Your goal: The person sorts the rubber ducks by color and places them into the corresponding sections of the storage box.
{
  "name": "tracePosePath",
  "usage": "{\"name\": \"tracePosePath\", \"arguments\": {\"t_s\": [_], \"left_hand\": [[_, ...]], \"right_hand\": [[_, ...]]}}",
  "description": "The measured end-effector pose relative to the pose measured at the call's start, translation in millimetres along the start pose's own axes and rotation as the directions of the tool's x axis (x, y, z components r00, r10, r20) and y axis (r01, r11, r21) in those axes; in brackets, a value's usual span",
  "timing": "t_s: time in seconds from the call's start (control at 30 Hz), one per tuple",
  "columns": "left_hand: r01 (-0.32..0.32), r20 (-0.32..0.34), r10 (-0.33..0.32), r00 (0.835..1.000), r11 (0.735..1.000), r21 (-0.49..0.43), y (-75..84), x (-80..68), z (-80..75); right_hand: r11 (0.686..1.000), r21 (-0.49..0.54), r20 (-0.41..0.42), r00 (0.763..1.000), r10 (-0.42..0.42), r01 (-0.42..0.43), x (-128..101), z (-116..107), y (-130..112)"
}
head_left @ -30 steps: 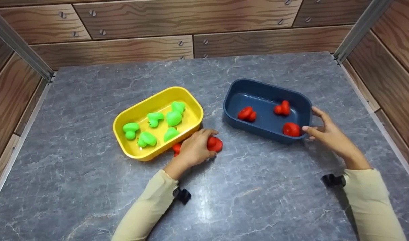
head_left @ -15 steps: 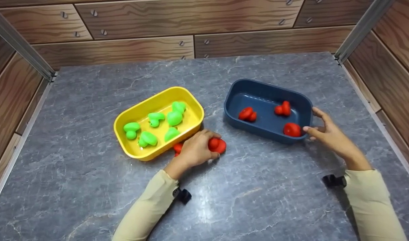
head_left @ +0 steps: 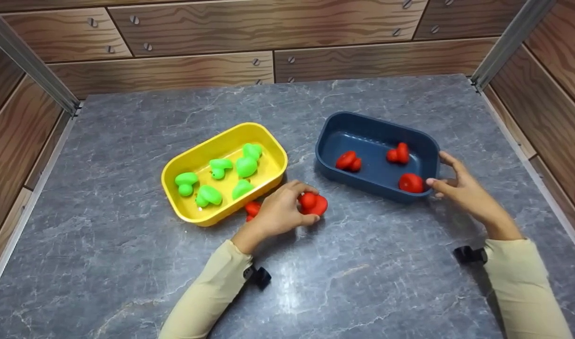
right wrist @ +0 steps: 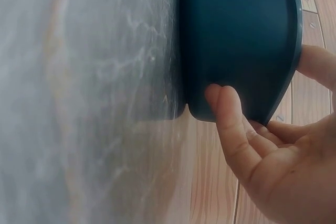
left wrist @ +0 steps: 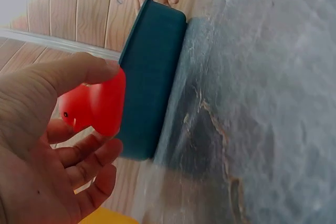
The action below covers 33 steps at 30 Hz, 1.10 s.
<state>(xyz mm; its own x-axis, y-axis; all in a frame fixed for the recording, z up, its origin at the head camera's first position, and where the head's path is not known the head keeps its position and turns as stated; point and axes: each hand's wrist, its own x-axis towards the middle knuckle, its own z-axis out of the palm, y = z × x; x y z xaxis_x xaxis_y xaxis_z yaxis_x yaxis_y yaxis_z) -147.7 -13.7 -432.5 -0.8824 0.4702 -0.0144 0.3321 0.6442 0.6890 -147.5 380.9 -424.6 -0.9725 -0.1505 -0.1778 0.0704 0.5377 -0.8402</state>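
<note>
In the head view my left hand (head_left: 282,212) holds a red toy duck (head_left: 313,203) between thumb and fingers, just right of the yellow bin. The left wrist view shows that duck (left wrist: 100,103) pinched, its black eye visible. Another red duck (head_left: 252,209) lies against the yellow bin's front wall, partly hidden by my left hand. My right hand (head_left: 466,193) grips the right end of the dark blue bin (head_left: 367,186), thumb at its rim. In the right wrist view, fingers (right wrist: 231,114) touch the bin's outer wall. Three red ducks lie inside the blue bin, among them one duck (head_left: 411,183).
The yellow bin (head_left: 174,207) stands at the left with several green ducks in it, one being the duck (head_left: 208,195). Both bins stand on a grey marbled table (head_left: 362,282). Wood-patterned panels (head_left: 198,28) enclose the back and sides.
My left hand has shifted slightly to the right with the red duck, uncovering more of the other duck by the yellow bin. The right hand has stayed on the blue bin.
</note>
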Motion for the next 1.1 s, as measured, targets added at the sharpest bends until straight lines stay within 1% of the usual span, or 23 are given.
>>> {"name": "tracePosePath", "arguments": {"t_s": [0.1,0.33,0.57,0.73,0.97,1.1], "left_hand": [[-0.015,-0.011,0.015,1.000,1.000,-0.015,4.0,-0.8,-2.4],[-0.067,-0.054,0.064,0.996,0.996,-0.063,17.2,4.8,-0.9],[-0.131,-0.100,0.121,0.988,0.987,-0.094,30.9,11.9,0.0],[-0.155,-0.128,0.140,0.982,0.981,-0.119,38.2,17.0,0.6],[-0.195,-0.170,0.176,0.970,0.975,-0.104,46.6,23.3,4.2],[-0.182,-0.165,0.166,0.972,0.979,-0.090,50.9,27.4,4.2]], "right_hand": [[1.000,-0.007,-0.001,1.000,-0.003,0.003,0.3,0.3,-1.7],[1.000,-0.004,0.002,1.000,0.006,-0.006,1.7,-0.6,1.0],[1.000,0.013,0.004,1.000,0.000,0.000,1.6,1.1,0.7],[1.000,0.022,0.008,1.000,-0.009,0.009,1.7,1.5,-0.1],[1.000,0.022,0.008,1.000,-0.001,0.000,1.4,1.2,0.5],[1.000,0.024,0.005,1.000,-0.005,0.005,1.2,1.7,0.0]]}}
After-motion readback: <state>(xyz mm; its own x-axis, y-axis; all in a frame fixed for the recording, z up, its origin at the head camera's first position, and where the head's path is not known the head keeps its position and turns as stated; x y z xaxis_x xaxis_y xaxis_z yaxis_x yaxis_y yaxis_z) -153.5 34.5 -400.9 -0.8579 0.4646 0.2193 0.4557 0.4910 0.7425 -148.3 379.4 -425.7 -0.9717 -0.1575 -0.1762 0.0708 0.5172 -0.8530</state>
